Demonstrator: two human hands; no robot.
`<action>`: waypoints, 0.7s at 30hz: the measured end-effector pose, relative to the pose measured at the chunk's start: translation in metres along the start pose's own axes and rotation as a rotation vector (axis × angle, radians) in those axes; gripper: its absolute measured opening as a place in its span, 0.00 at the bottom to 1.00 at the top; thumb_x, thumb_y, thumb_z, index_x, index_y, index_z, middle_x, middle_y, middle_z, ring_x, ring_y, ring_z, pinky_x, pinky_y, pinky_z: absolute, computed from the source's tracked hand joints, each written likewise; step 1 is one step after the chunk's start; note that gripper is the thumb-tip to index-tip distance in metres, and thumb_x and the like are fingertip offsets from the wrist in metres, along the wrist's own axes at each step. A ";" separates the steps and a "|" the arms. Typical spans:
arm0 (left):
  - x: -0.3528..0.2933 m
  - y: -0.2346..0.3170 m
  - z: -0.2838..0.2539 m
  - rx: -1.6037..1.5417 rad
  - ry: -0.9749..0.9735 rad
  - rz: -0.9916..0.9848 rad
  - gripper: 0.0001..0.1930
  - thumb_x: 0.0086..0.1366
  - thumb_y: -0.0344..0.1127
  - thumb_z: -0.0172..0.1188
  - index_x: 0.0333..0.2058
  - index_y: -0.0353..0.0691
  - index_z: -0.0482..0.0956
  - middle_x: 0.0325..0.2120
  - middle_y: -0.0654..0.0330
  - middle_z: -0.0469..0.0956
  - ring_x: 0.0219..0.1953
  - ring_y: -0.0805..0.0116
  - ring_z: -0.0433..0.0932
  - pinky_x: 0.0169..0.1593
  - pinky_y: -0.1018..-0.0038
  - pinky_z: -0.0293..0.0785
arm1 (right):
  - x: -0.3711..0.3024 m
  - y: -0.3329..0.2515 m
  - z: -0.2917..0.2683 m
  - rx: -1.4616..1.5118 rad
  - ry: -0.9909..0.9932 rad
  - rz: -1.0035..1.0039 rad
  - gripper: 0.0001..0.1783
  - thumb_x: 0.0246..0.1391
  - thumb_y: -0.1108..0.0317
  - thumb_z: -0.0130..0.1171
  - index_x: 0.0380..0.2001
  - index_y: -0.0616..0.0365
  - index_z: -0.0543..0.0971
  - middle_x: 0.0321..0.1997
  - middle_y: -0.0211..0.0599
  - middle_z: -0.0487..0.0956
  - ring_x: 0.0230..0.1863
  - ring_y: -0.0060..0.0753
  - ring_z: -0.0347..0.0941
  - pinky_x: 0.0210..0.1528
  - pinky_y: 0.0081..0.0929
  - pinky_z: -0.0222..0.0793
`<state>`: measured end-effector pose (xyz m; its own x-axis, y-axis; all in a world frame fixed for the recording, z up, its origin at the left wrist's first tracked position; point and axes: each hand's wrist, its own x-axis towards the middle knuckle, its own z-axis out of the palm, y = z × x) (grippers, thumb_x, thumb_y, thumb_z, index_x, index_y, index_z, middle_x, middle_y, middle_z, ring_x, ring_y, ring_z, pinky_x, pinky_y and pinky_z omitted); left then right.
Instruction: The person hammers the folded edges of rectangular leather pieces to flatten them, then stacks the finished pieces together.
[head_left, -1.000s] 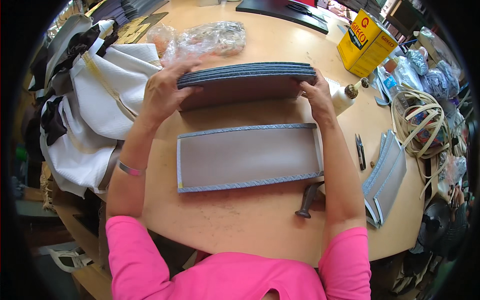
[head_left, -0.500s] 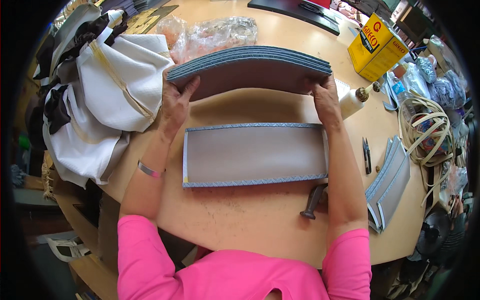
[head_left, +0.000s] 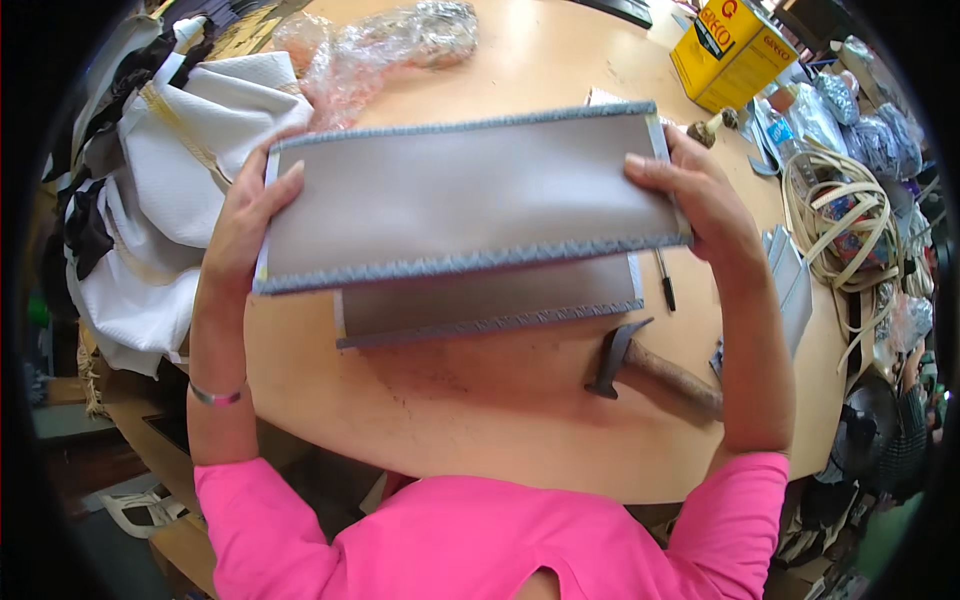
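Observation:
My left hand (head_left: 250, 205) and my right hand (head_left: 708, 198) grip the short ends of a long rectangular panel (head_left: 460, 195), thumbs on its face. The panel is grey-brown with folded blue-grey patterned edges along its long sides. It is raised above the table and tilted so its broad face shows; whether other panels lie behind it is hidden. A similar panel (head_left: 480, 303) lies beneath on the table, its far part covered by the held one. Near my right forearm rests a hammer (head_left: 655, 372) with a wooden handle.
A black-capped pen (head_left: 666, 280) lies right of the lower panel. Further right are more blue-edged pieces (head_left: 793, 285) and coiled cream strips (head_left: 845, 215). A yellow can (head_left: 728, 62) stands back right. White fabric (head_left: 170, 200) is heaped left, with a clear plastic bag (head_left: 390, 50) behind.
The held stack of panels has come nearer and tilted, so a broad face shows instead of the layered edges. It now covers part of the lower panel. More of the hammer shows.

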<state>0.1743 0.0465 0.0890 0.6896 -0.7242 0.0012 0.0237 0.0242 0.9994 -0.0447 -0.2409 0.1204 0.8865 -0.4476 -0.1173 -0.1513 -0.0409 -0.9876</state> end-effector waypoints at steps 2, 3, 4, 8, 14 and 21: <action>-0.017 -0.010 0.002 -0.061 -0.053 -0.084 0.25 0.64 0.31 0.53 0.57 0.36 0.57 0.44 0.57 0.70 0.44 0.72 0.70 0.49 0.78 0.68 | -0.018 0.014 -0.001 -0.034 -0.015 0.067 0.23 0.48 0.70 0.59 0.47 0.69 0.68 0.40 0.41 0.75 0.40 0.26 0.72 0.44 0.22 0.68; -0.022 -0.021 0.002 -0.040 -0.069 -0.102 0.25 0.64 0.31 0.53 0.57 0.36 0.57 0.44 0.57 0.69 0.44 0.72 0.70 0.49 0.78 0.68 | -0.025 0.022 0.001 -0.013 -0.008 0.087 0.23 0.48 0.70 0.59 0.47 0.69 0.68 0.41 0.40 0.74 0.42 0.26 0.71 0.45 0.22 0.68; -0.026 -0.027 0.004 -0.020 -0.086 -0.110 0.25 0.64 0.31 0.54 0.57 0.35 0.57 0.44 0.57 0.69 0.44 0.72 0.70 0.49 0.77 0.68 | -0.029 0.031 -0.004 -0.095 -0.021 0.063 0.25 0.48 0.68 0.60 0.48 0.68 0.67 0.42 0.40 0.74 0.43 0.27 0.70 0.47 0.24 0.66; -0.030 -0.035 0.013 0.180 -0.060 -0.135 0.25 0.65 0.31 0.52 0.58 0.37 0.57 0.46 0.58 0.68 0.48 0.76 0.67 0.52 0.79 0.64 | -0.038 0.055 -0.007 -0.295 0.026 0.000 0.25 0.48 0.63 0.61 0.46 0.67 0.69 0.41 0.43 0.74 0.41 0.31 0.70 0.47 0.25 0.66; -0.044 -0.024 0.036 0.540 0.089 -0.197 0.28 0.63 0.34 0.56 0.59 0.34 0.56 0.45 0.51 0.69 0.44 0.71 0.71 0.48 0.78 0.68 | -0.041 0.060 -0.005 -0.837 0.109 0.091 0.31 0.49 0.56 0.61 0.50 0.66 0.67 0.42 0.53 0.74 0.42 0.39 0.72 0.47 0.30 0.68; -0.051 -0.051 0.023 0.318 0.101 -0.079 0.34 0.61 0.34 0.58 0.62 0.32 0.50 0.50 0.47 0.66 0.51 0.67 0.68 0.53 0.74 0.66 | -0.046 0.067 0.002 -0.313 0.149 0.077 0.41 0.45 0.60 0.64 0.58 0.69 0.59 0.43 0.51 0.74 0.44 0.41 0.73 0.48 0.34 0.69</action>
<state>0.1209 0.0661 0.0384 0.7633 -0.6428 -0.0642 -0.1356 -0.2566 0.9570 -0.0945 -0.2211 0.0592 0.7975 -0.5841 -0.1512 -0.3625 -0.2635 -0.8939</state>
